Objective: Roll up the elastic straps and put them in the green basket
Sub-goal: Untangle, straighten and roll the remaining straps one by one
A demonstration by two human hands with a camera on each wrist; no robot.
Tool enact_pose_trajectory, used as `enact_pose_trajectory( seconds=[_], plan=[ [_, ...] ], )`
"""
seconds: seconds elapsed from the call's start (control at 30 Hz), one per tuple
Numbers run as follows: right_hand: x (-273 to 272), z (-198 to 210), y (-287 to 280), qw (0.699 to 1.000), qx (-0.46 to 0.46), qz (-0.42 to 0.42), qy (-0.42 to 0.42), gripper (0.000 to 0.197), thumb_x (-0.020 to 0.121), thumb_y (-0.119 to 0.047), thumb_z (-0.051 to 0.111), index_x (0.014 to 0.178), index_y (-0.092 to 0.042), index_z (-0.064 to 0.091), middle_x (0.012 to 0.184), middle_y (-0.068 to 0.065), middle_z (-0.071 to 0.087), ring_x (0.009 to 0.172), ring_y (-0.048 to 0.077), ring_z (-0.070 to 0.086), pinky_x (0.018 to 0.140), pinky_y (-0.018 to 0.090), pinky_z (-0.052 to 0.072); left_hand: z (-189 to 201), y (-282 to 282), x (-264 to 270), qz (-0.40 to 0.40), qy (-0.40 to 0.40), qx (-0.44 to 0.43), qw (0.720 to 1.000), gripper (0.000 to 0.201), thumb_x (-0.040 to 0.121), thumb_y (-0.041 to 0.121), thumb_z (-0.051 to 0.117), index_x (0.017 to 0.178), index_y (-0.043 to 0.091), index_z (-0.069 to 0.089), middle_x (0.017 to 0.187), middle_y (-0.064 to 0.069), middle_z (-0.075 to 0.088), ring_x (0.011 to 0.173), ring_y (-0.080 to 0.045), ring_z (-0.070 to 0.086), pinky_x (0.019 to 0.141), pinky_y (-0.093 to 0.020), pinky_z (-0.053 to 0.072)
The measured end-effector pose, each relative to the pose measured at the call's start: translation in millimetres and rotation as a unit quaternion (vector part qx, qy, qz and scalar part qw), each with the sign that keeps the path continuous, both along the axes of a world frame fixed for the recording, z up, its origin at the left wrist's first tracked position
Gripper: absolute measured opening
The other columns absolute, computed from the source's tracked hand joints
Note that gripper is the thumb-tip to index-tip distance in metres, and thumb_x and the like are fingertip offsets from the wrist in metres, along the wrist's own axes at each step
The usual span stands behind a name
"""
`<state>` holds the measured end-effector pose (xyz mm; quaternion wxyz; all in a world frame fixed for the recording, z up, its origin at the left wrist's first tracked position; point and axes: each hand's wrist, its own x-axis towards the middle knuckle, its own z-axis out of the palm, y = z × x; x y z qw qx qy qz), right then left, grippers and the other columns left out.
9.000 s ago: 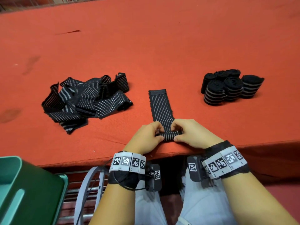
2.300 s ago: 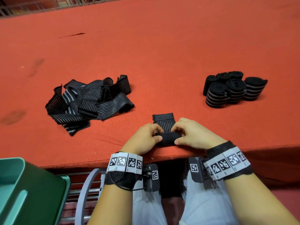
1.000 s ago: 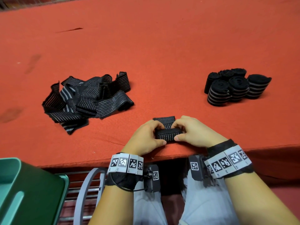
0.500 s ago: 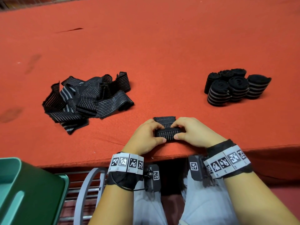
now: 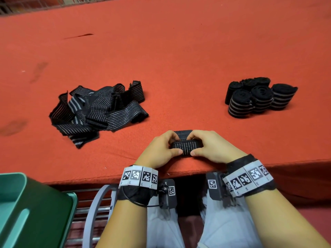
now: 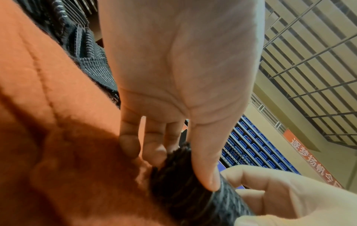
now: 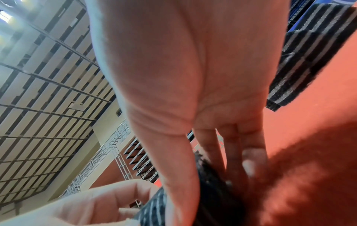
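Note:
A black elastic strap with thin grey stripes [image 5: 186, 146] lies rolled into a thick cylinder near the table's front edge, a short flat tail [image 5: 182, 133] still showing beyond it. My left hand [image 5: 161, 149] pinches its left end and my right hand [image 5: 209, 147] pinches its right end, thumbs on the near side. In the left wrist view my left thumb presses the roll [image 6: 185, 191]; in the right wrist view the same roll [image 7: 212, 191] sits under my right fingers. The green basket [image 5: 26, 212] stands below the table at lower left.
A heap of loose unrolled straps [image 5: 100, 110] lies on the red table [image 5: 179, 59] to the left. Several finished rolls [image 5: 258, 97] stand together at the right. My knees in light trousers [image 5: 223, 230] are under the table edge.
The strap's flat tail has grown much shorter as the roll thickened and moved away from me. Both hands stayed on its ends.

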<state>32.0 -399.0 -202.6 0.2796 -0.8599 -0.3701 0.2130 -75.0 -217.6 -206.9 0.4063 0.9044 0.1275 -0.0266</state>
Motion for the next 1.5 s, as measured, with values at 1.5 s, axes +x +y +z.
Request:
enact_pose_trajectory(
  seconds=[1.5],
  plan=[
    [44, -10, 34, 0.993, -0.019, -0.046, 0.107, 0.014, 0.099, -0.026, 0.057, 0.108, -0.021, 0.067, 0.086, 0.007, 0.068, 0.059, 0.014, 0.060, 0.048, 0.024, 0.045, -12, 10, 44, 0.014, 0.030, 0.058, 0.998, 0.030, 0.100, 0.041, 0.051, 0.120, 0.022, 0.062, 0.108, 0.000, 0.053, 0.102, -0.019, 0.055, 0.093, -0.037, 0.043]
  ],
)
